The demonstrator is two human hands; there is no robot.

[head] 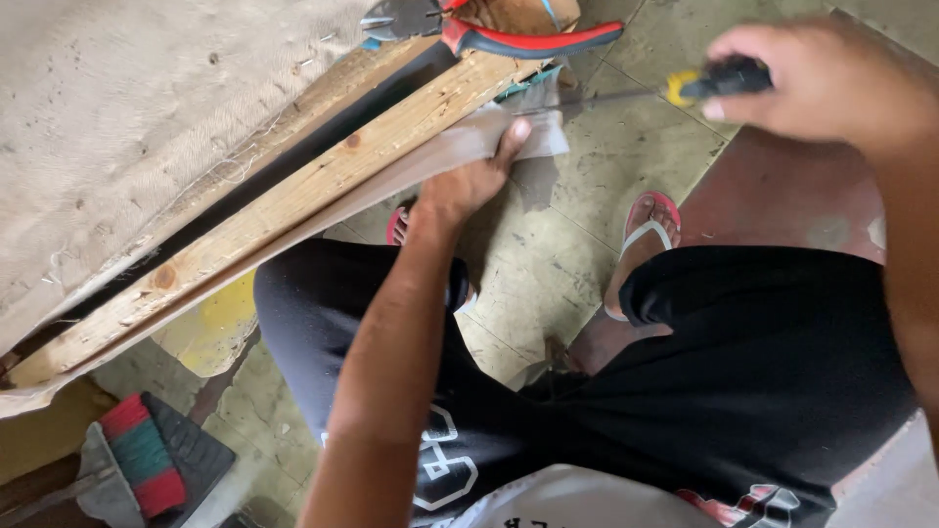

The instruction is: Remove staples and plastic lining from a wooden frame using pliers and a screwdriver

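Screwdriver [685,88] in right hand [812,78] (gripped)

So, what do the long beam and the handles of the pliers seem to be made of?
The beam looks like bare, unfinished softwood: pale yellow, with grain lines and dark knots. The pliers seem to have grey metal jaws and handles covered in smooth red and black plastic or rubber; which one, I cannot tell.

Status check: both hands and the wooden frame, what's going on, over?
Left hand pressing pale fabric against the wooden frame. Right hand gripping screwdriver, tip at the frame's end. Red pliers lying on top.
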